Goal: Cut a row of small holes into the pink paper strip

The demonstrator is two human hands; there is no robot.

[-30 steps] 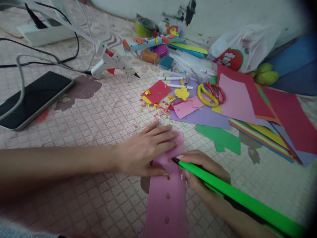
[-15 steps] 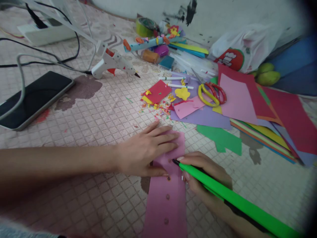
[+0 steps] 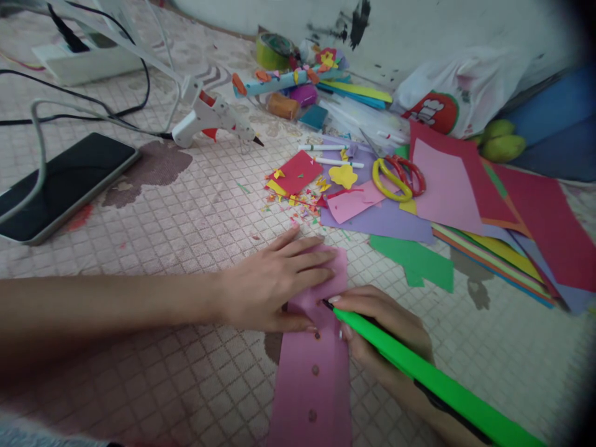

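Note:
A long strip of pink paper (image 3: 313, 391) lies on the cloth in front of me, with several small dark round marks or holes down its middle. My left hand (image 3: 279, 279) rests flat across its upper part, fingers spread, the thumb beside one mark. In my right hand (image 3: 386, 329) is a long green pen (image 3: 419, 372) with a black tip, pinched between thumb and fingers. Its tip meets the strip at or very near the topmost visible mark, just right of my left hand. The pen's back end runs toward the lower right.
Scissors (image 3: 391, 180), coloured paper sheets (image 3: 449, 186) and green scraps (image 3: 414, 257) lie to the right. Beyond my hands are paper bits (image 3: 298, 202) and a glue gun (image 3: 209, 118). A phone (image 3: 69, 183), cables and a power strip (image 3: 88, 65) occupy the left.
The pen and my right hand have shifted very slightly to the left and tilted a little more steeply. My left hand and the pink strip stay put.

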